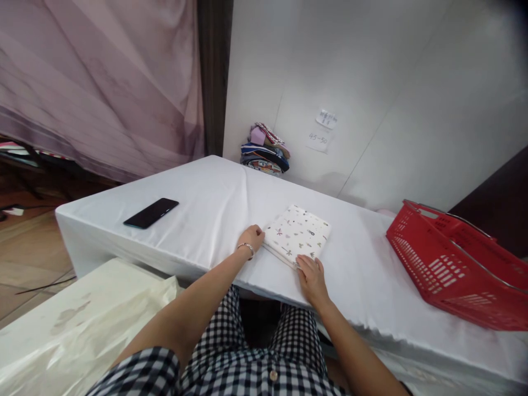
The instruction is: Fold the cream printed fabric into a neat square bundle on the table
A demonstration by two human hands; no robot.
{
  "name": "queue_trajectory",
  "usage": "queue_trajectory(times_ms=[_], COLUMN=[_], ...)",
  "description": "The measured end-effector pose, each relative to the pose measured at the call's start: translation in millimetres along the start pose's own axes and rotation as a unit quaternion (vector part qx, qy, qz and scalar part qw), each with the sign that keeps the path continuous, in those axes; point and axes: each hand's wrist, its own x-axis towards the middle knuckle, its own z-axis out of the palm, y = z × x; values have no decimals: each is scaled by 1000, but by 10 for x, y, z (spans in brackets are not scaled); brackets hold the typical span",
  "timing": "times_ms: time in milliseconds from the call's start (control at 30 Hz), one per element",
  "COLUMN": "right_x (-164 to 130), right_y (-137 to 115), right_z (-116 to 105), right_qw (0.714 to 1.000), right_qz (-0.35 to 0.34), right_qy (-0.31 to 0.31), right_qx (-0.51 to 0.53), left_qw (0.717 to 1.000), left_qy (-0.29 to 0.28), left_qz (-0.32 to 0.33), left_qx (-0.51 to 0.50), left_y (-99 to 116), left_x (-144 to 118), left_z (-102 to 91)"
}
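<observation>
A white folded cloth (297, 231) with a small printed plant pattern lies flat in a neat rectangle on the table. At its left corner is my left hand (251, 237), fingers curled closed on the edge. My right hand (312, 279) is at the near right corner, its fingers bent over the edge and the thumb hidden from sight. The layers of the fold show along the near side, between both hands.
The table (214, 192) has a white cover. A black phone (152, 213) lies at the left, a red basket (445, 264) stands at the right, and a stack of folded clothes (266, 151) sits by the wall. Pale plastic sheeting (124, 319) covers a lower surface, near left.
</observation>
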Motion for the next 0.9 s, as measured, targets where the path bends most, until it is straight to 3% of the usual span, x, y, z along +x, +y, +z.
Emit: queue_trajectory(times_ms=[67,133,233,300,500,900], right_x=[-19,-23,-13,-7,-13,-9], right_y=[-17,-33,-49,-55,-56,3], right_z=[-2,-4,-8,-9,0,52], right_qw=[1000,1000,999,999,998,999], right_qz=[18,25,32,37,51,8], right_qy=[-3,-10,-22,-23,-27,-16], right_qx=[-13,-15,-11,-12,-27,-35], left_qw=[996,978,926,901,893,882], left_qy=[36,54,15,-19,-52,-42], left_qz=[73,194,365,416,409,435], left_qx=[23,51,96,123,178,176], left_y=[-4,-2,5,4,-26,-39], left_x=[-9,-33,-79,-97,-73,-44], left_z=[28,49,58,54,55,23])
